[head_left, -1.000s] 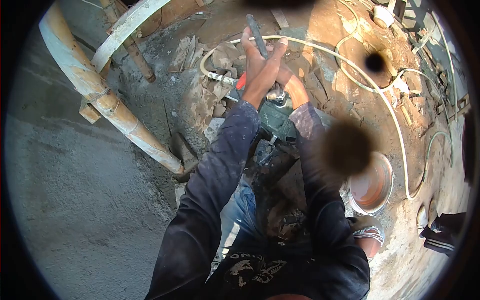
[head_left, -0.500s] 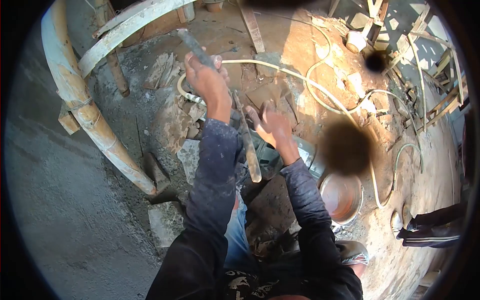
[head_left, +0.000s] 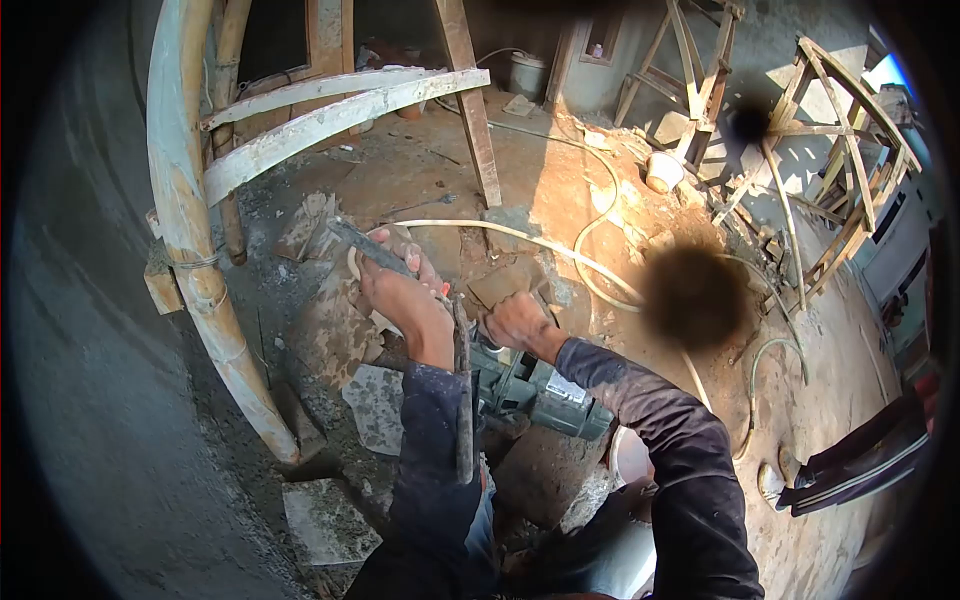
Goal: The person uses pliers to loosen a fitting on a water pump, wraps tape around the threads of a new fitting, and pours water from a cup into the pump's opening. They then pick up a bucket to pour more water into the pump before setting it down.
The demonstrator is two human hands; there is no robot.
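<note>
My left hand (head_left: 405, 295) is wrapped round a flat grey metal bar (head_left: 362, 243), whose end sticks out toward the upper left. A long, thin, worn stick (head_left: 464, 400) lies along the left forearm, its top end near the left wrist. My right hand (head_left: 520, 324) has its fingers curled in at the near end of a dark green power tool (head_left: 515, 385); what the fingers hold is hidden. The tool rests on the rubble between my forearms and carries a white label.
A bamboo pole (head_left: 205, 290) and white curved boards (head_left: 330, 125) stand at left. A pale hose (head_left: 520, 237) crosses the ground. Wooden trestles (head_left: 840, 130) are at upper right. A bucket (head_left: 630, 455) sits by my right forearm; another person's legs (head_left: 860, 455) show at right.
The view has tilted up. My right hand has gone from spread fingers to curled ones and is at the power tool. The stick now hangs more upright; my left hand still grips the bar.
</note>
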